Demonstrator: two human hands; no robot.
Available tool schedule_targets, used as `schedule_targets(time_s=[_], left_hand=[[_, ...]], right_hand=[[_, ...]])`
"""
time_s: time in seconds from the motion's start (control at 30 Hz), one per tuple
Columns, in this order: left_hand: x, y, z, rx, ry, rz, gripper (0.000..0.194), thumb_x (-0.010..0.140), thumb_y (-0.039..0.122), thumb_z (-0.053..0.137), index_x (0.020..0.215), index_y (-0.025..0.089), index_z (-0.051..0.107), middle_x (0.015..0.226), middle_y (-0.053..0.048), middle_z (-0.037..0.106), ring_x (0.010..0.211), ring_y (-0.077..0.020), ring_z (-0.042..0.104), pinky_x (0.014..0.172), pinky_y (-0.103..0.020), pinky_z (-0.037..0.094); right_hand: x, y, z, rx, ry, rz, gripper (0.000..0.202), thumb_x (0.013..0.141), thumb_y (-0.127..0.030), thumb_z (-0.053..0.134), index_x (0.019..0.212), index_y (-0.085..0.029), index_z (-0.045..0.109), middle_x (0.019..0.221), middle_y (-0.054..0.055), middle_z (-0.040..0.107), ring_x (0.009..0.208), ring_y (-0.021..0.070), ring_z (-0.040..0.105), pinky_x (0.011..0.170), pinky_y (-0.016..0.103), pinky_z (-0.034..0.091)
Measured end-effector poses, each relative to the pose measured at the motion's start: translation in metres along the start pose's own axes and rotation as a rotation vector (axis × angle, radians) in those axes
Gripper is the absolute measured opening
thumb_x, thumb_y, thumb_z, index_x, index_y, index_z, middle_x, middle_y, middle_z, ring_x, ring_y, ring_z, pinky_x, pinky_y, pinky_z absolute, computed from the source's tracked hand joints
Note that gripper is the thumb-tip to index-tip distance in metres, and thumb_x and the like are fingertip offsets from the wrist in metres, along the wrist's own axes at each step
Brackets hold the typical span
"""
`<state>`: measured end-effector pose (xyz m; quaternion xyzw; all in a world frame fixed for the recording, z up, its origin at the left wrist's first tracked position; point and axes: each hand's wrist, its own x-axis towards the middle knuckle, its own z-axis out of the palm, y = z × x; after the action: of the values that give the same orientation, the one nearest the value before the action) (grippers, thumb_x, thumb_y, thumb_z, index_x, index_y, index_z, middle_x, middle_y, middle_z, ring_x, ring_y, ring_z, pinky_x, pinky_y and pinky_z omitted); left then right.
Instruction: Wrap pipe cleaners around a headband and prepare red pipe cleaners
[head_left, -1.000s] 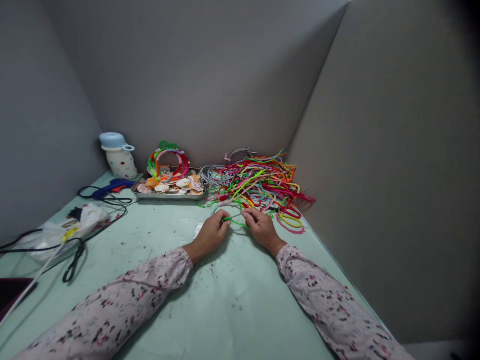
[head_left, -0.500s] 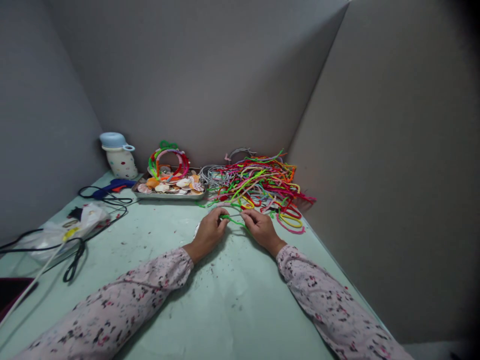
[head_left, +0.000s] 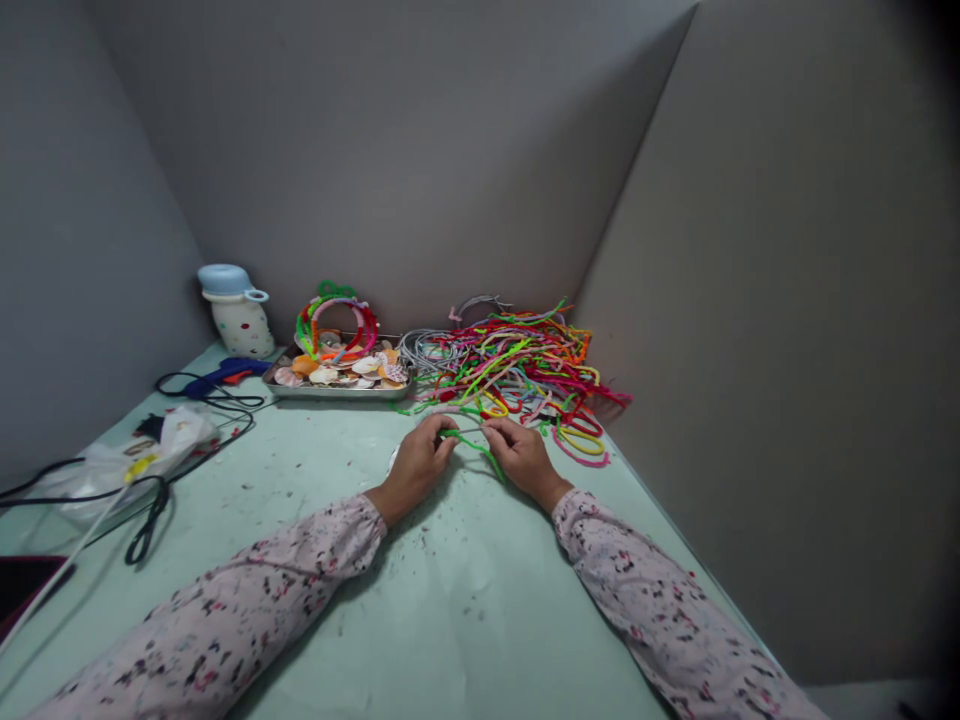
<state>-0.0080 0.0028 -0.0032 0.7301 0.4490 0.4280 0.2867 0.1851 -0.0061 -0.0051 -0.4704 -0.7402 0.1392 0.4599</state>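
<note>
Near the middle of the table, my left hand (head_left: 420, 465) pinches a thin grey wire (head_left: 470, 431) and one end of a green pipe cleaner (head_left: 480, 448). My right hand (head_left: 525, 458) is closed on the other side of the grey wire, a short gap away. The green pipe cleaner runs from the left fingertips toward the right hand, its free end hanging beside the right fingers. Just behind both hands, a pink and green curved piece (head_left: 450, 410) arches. My fingers partly hide the wire's ends.
Behind lie a heap of coloured pipe cleaners (head_left: 525, 360), grey wire coils (head_left: 431, 350) and a metal tray (head_left: 337, 393) of shells with wrapped rings. At left are a bottle (head_left: 244, 325), a blue glue gun (head_left: 225, 372), plastic bag (head_left: 105, 475) and black cables (head_left: 156, 520).
The free end of the green pipe cleaner has swung down and now shows more below my right fingers. Both hands have stayed in nearly the same place.
</note>
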Motion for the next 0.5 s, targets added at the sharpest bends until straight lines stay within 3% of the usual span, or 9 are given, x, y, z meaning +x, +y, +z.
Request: schedule_targets(time_s=[0.5], left_hand=[[0.0003,-0.0043,0.0017,-0.026,0.006,0.014,0.012,0.083,0.022,0.053,0.093,0.019,0.058,0.066,0.003,0.055,0.057,-0.0114,0.049,0.057,-0.023,0.038]], right_hand=[[-0.0001,0.0045,0.001,0.016,0.011,-0.011,0.024,0.09,-0.034,0.052,0.092,-0.018,0.07,0.077,0.002,0.068,0.064,0.0135,0.059,0.06,0.022,0.043]])
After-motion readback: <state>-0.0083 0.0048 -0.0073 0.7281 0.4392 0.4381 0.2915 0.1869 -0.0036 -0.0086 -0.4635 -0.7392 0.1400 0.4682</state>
